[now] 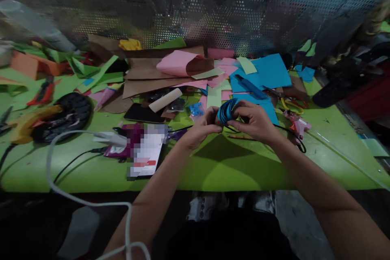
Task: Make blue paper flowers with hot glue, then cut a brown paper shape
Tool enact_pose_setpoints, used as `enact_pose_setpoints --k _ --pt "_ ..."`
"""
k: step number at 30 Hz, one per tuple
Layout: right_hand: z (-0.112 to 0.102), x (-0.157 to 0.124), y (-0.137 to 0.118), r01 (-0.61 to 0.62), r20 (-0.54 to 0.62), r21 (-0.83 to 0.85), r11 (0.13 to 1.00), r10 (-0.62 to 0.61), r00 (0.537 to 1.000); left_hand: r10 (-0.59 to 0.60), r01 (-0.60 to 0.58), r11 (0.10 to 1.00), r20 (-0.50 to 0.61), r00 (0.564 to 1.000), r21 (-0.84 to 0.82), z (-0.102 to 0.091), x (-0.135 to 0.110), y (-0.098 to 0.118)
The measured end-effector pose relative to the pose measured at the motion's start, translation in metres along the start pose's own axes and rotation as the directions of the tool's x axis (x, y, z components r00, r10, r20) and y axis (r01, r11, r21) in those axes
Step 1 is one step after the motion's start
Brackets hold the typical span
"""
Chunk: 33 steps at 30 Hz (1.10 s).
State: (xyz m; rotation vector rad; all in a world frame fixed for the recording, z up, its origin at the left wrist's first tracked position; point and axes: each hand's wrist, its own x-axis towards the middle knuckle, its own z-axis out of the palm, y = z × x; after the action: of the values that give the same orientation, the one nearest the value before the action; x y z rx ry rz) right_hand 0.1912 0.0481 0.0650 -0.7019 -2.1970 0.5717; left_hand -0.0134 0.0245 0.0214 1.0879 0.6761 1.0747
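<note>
Now pinching the ribbed, curved blue paper coil [226,111] from both sides, squarely between left hand [203,125] and right hand [252,120].

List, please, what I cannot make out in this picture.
Head view throughout:
Blue coil: parts hidden by left hand and right hand.
Phone: screen partly hidden by pixel blocks.
White cable: cut off by bottom edge.
Clear rod: cut off by right edge.
Blue bits: too small to identify.

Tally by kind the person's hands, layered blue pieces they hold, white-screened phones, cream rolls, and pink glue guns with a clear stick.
Left hand and right hand: 2
Layered blue piece: 1
White-screened phone: 1
Cream roll: 1
Pink glue gun: 1
Total: 6
</note>
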Motion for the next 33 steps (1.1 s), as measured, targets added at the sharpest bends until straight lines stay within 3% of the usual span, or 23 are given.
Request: enact_pose_setpoints --k 7,14,21,26,33 --pt "-0.002 -0.001 0.003 -0.028 -0.067 -0.029 0.999 0.026 0.997 0.019 -0.034 0.966 0.06 0.998 0.256 0.004 0.0 0.003" --pt "0.004 -0.002 0.003 -0.059 -0.122 -0.023 0.998 0.056 0.991 0.082 -0.09 0.902 0.036 0.996 0.423 0.006 0.004 -0.001" --pt "0.011 -0.002 0.0 -0.117 -0.172 -0.049 0.992 0.107 0.979 0.117 -0.104 0.9 -0.004 0.993 0.424 0.011 0.004 -0.001" --pt "0.013 -0.002 0.0 -0.102 -0.176 -0.055 0.993 0.091 0.98 0.081 -0.068 0.926 -0.02 0.997 0.372 0.015 0.004 0.001" --pt "0.011 -0.002 0.008 -0.085 -0.148 -0.064 0.994 0.075 0.986 0.1 -0.061 0.903 -0.069 0.993 0.425 0.011 0.006 -0.004"
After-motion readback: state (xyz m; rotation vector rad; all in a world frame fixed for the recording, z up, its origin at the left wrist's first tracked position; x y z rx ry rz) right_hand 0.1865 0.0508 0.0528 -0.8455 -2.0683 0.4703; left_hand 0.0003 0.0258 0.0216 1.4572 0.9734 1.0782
